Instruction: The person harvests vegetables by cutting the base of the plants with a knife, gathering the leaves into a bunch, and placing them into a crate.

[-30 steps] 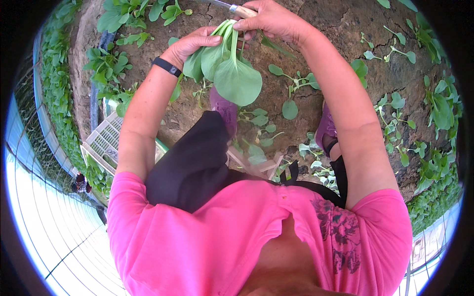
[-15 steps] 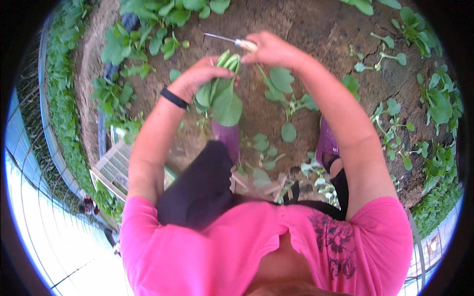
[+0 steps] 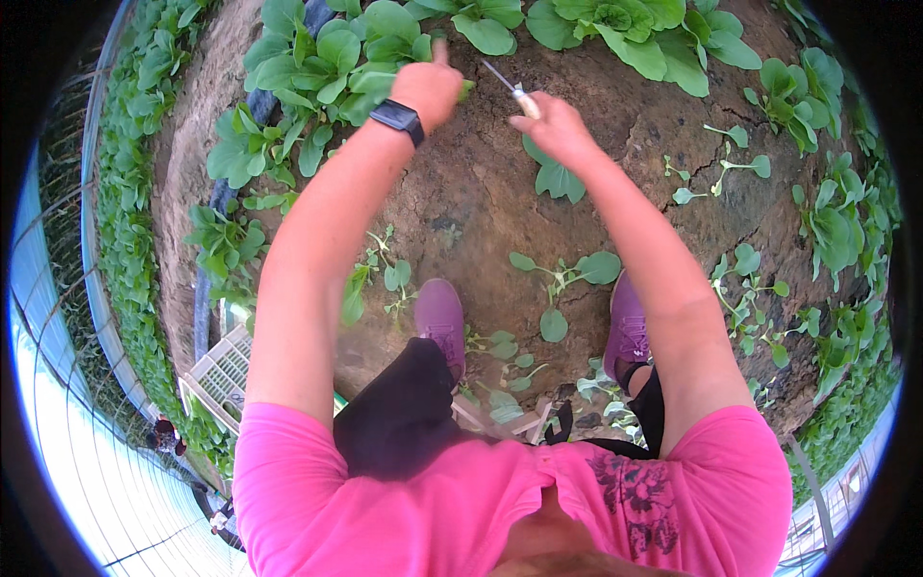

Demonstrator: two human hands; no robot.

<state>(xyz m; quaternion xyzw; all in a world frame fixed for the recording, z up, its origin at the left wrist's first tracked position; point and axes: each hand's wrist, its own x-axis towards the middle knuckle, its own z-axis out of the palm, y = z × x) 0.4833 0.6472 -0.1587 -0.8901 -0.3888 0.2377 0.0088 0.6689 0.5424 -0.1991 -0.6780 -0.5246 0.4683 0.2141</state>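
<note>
My left hand (image 3: 430, 91) is over leafy greens (image 3: 336, 53) at the upper left, its index finger stretched out. Blurred leaves of a cut leafy green (image 3: 370, 93) show on one side of the palm and a green tip on the other, so it seems held beneath; the other fingers are hidden. My right hand (image 3: 561, 128) is closed around the pale handle of a small narrow-bladed knife (image 3: 525, 102), its blade pointing up and left, off the soil. Below that hand, a broad-leaved plant (image 3: 556, 176) grows from the ground.
Large leafy plants (image 3: 635, 34) stand at the far side. Small seedlings (image 3: 562, 279) dot the brown soil (image 3: 481, 212) between my purple shoes (image 3: 440, 322). A pale plastic crate (image 3: 219, 375) is at my left, near a dark hose (image 3: 202, 288). More greens (image 3: 836, 226) grow at right.
My left hand has moved forward and left with the cut greens, away from my knees. My right hand, still gripping the knife, has shifted slightly right and down. The view has tilted farther forward.
</note>
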